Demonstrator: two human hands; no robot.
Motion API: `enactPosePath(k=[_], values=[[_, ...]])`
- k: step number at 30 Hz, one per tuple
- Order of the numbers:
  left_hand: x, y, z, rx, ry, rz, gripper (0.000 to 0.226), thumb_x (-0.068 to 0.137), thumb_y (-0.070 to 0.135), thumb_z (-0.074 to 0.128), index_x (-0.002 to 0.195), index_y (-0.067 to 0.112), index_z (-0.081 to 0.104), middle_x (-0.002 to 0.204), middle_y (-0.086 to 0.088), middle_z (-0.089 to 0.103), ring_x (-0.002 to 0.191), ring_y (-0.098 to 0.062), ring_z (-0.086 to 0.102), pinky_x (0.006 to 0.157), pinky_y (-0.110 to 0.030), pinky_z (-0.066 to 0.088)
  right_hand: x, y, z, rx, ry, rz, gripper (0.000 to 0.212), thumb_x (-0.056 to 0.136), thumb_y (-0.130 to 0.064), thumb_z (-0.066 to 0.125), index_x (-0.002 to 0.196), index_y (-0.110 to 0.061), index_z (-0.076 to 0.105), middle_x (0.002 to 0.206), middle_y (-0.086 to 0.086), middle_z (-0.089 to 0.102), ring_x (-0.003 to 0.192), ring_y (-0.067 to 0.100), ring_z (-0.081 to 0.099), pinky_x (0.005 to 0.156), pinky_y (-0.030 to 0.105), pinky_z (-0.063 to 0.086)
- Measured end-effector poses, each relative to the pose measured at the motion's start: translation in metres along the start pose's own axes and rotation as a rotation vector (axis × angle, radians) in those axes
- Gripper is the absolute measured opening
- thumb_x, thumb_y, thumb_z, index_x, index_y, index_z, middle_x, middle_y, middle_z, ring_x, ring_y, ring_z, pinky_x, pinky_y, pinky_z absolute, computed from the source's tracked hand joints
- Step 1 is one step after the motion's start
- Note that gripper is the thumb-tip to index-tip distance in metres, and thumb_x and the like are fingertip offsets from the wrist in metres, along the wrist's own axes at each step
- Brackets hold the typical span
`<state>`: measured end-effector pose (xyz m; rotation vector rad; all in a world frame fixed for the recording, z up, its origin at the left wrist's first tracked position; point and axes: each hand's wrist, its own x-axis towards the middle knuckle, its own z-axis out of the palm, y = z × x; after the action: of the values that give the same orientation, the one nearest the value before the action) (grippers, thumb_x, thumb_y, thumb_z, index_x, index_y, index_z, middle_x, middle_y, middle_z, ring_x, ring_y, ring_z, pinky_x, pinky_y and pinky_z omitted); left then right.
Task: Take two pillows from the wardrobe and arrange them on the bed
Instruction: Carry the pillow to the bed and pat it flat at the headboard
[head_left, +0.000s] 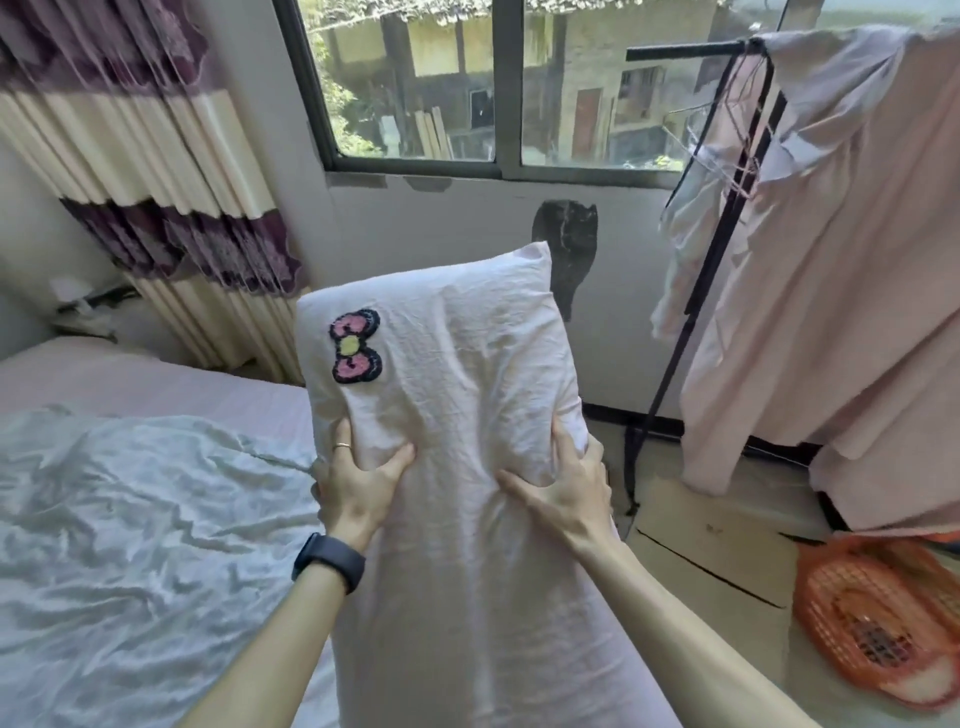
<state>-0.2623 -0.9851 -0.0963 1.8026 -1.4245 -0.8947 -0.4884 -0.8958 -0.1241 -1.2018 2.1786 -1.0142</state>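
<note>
A long pale pink pillow (457, 374) with a pink and black bow patch near its top left stands lengthwise in front of me, held up between both hands. My left hand (356, 486) grips its left side, thumb pressed into the cloth. My right hand (563, 483) clamps the right side the same way. The bed (156, 387) with a pink sheet lies at the left, partly covered by a crumpled white quilt (130, 545). The fabric wardrobe (841, 270), pink cloth over a black frame, stands at the right. No second pillow is visible.
A window (498, 88) fills the wall ahead, with a purple and cream curtain (156, 171) at the left. An orange mesh basket (883, 618) sits on the floor at the lower right, beside flat cardboard (722, 540). A narrow strip of floor runs between bed and wardrobe.
</note>
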Motion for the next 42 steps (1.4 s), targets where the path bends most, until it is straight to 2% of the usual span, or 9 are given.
enactPosePath(k=[5, 9, 14, 19, 23, 27, 33, 37, 42], values=[[0.08, 0.03, 0.043, -0.037, 0.123, -0.044, 0.11, 0.056, 0.072, 0.068, 0.152, 0.037, 0.029, 0.143, -0.017, 0.048, 0.13, -0.041, 0.046, 0.108, -0.056, 0.042, 0.122, -0.009, 0.015, 0.013, -0.113, -0.094, 0.103, 0.065, -0.073, 0.074, 0.151, -0.051, 0.02, 0.137, 0.008, 0.035, 0.127, 0.032, 0.043, 0.106, 0.049, 0.039], [0.122, 0.057, 0.07, -0.063, 0.225, -0.092, 0.109, 0.058, 0.069, 0.071, 0.153, 0.037, 0.029, 0.147, -0.016, 0.042, 0.134, -0.04, 0.042, 0.11, -0.052, 0.039, 0.2, -0.022, 0.02, 0.026, -0.208, -0.138, 0.104, 0.068, -0.069, 0.076, 0.153, -0.05, 0.019, 0.14, 0.009, 0.033, 0.129, 0.032, 0.041, 0.108, 0.05, 0.036], [0.174, 0.082, 0.092, -0.097, 0.307, -0.117, 0.105, 0.059, 0.063, 0.074, 0.152, 0.035, 0.034, 0.147, -0.015, 0.046, 0.136, -0.035, 0.042, 0.109, -0.043, 0.038, 0.284, -0.044, 0.025, 0.04, -0.294, -0.207, 0.101, 0.07, -0.062, 0.079, 0.153, -0.049, 0.023, 0.141, 0.007, 0.032, 0.13, 0.03, 0.042, 0.11, 0.051, 0.037], [0.25, 0.103, 0.115, -0.15, 0.345, -0.135, 0.107, 0.06, 0.06, 0.076, 0.154, 0.033, 0.032, 0.151, -0.013, 0.043, 0.138, -0.034, 0.042, 0.11, -0.043, 0.037, 0.375, -0.071, 0.048, 0.05, -0.329, -0.25, 0.1, 0.072, -0.057, 0.081, 0.154, -0.046, 0.024, 0.143, 0.007, 0.031, 0.136, 0.029, 0.037, 0.112, 0.053, 0.036], [0.329, 0.112, 0.13, -0.186, 0.361, -0.164, 0.105, 0.066, 0.055, 0.081, 0.155, 0.033, 0.03, 0.152, -0.014, 0.039, 0.137, -0.037, 0.042, 0.11, -0.048, 0.039, 0.454, -0.098, 0.082, 0.051, -0.343, -0.285, 0.097, 0.071, -0.057, 0.081, 0.151, -0.05, 0.026, 0.145, 0.006, 0.03, 0.137, 0.03, 0.037, 0.114, 0.052, 0.035], [0.415, 0.126, 0.136, -0.214, 0.4, -0.186, 0.101, 0.072, 0.048, 0.083, 0.156, 0.031, 0.029, 0.153, -0.016, 0.036, 0.137, -0.037, 0.041, 0.11, -0.046, 0.038, 0.532, -0.138, 0.116, 0.02, -0.359, -0.33, 0.098, 0.07, -0.059, 0.081, 0.15, -0.05, 0.025, 0.147, 0.008, 0.028, 0.139, 0.031, 0.035, 0.114, 0.053, 0.034], [0.513, 0.143, 0.126, -0.237, 0.484, -0.188, 0.101, 0.072, 0.051, 0.082, 0.155, 0.036, 0.028, 0.151, -0.017, 0.034, 0.138, -0.037, 0.038, 0.106, -0.043, 0.039, 0.62, -0.199, 0.162, 0.015, -0.373, -0.413, 0.101, 0.069, -0.062, 0.081, 0.152, -0.049, 0.024, 0.146, 0.009, 0.03, 0.136, 0.03, 0.036, 0.113, 0.054, 0.035], [0.565, 0.143, 0.114, -0.253, 0.57, -0.211, 0.1, 0.069, 0.055, 0.082, 0.153, 0.039, 0.03, 0.149, -0.014, 0.036, 0.137, -0.033, 0.037, 0.103, -0.039, 0.036, 0.672, -0.233, 0.204, 0.036, -0.44, -0.461, 0.101, 0.068, -0.058, 0.083, 0.151, -0.05, 0.025, 0.146, 0.007, 0.029, 0.136, 0.029, 0.039, 0.112, 0.055, 0.037], [0.63, 0.133, 0.104, -0.247, 0.738, -0.26, 0.097, 0.063, 0.062, 0.078, 0.148, 0.047, 0.033, 0.141, -0.01, 0.043, 0.131, -0.031, 0.041, 0.102, -0.04, 0.039, 0.742, -0.276, 0.279, 0.066, -0.574, -0.559, 0.1, 0.068, -0.056, 0.084, 0.148, -0.055, 0.025, 0.147, 0.004, 0.029, 0.133, 0.029, 0.044, 0.11, 0.055, 0.039]])
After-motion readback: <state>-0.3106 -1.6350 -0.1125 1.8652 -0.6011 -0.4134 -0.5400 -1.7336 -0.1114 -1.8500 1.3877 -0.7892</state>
